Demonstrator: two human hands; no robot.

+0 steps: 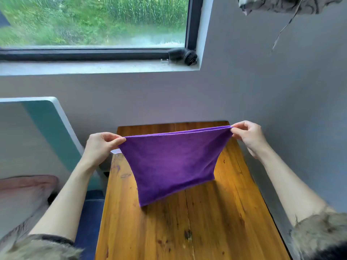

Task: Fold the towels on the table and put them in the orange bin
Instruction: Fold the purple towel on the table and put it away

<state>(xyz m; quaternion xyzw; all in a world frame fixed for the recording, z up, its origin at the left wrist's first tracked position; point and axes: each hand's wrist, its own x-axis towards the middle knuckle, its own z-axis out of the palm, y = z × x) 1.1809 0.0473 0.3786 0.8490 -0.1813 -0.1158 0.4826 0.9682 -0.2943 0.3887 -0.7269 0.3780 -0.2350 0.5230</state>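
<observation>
So, from the head view, I hold the purple towel [169,162] up above the wooden surface [216,212], its top edge stretched taut from nine o'clock to three o'clock. My left hand [99,147] has its grip pinched on the left top corner, and my right hand [247,136] has its grip pinched on the right one. I judge this hold lets the cloth hang flat and square before I lay it down to fold. Its lower edge dangles at six o'clock, close over the wood; whether it touches I cannot tell. A white label [116,151] peeks out beside my left fingers. No orange bin shows here.
</observation>
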